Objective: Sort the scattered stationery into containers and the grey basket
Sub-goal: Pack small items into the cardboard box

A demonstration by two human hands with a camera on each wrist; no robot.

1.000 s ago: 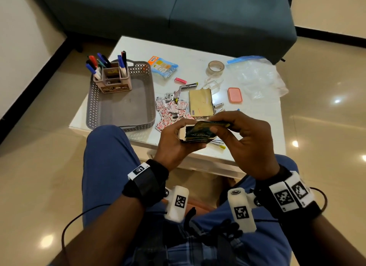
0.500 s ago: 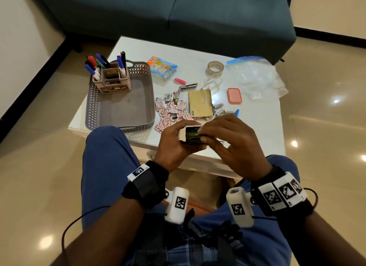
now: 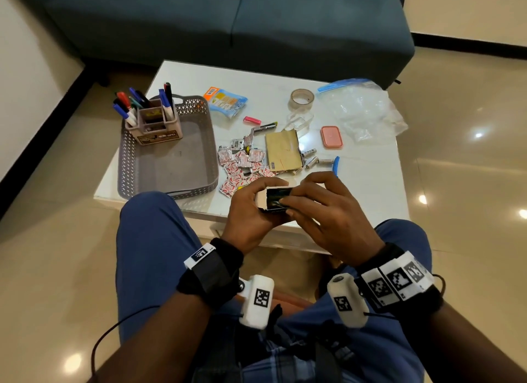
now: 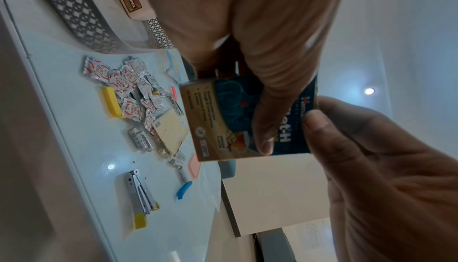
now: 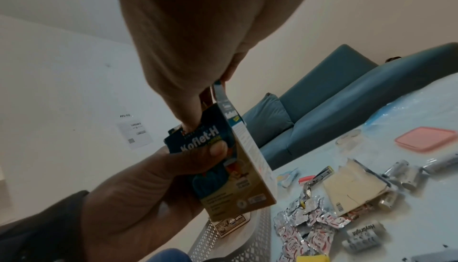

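Note:
A small blue and tan Koflet-H carton (image 3: 276,200) is held over the table's near edge. My left hand (image 3: 247,204) grips it, thumb lying across its printed face (image 4: 266,113). My right hand (image 3: 322,208) pinches the carton's open end (image 5: 219,97), where dark contents show inside. The grey basket (image 3: 171,168) sits at the table's left with a pen holder (image 3: 155,126) full of markers in its far corner. Foil sachets (image 3: 242,166), a brown envelope (image 3: 282,151) and batteries (image 3: 313,160) lie scattered just beyond my hands.
Farther back lie a tape roll (image 3: 302,98), a pink-lidded box (image 3: 331,136), a clear zip bag (image 3: 365,108), an orange-blue packet (image 3: 226,101) and a pink eraser (image 3: 252,120). A stapler (image 4: 140,193) and a blue clip (image 4: 184,189) lie near the edge. A blue sofa stands behind.
The dark strip that stuck out of the carton a second ago has gone inside it, pushed by my right hand. Both hands stay together over the near edge.

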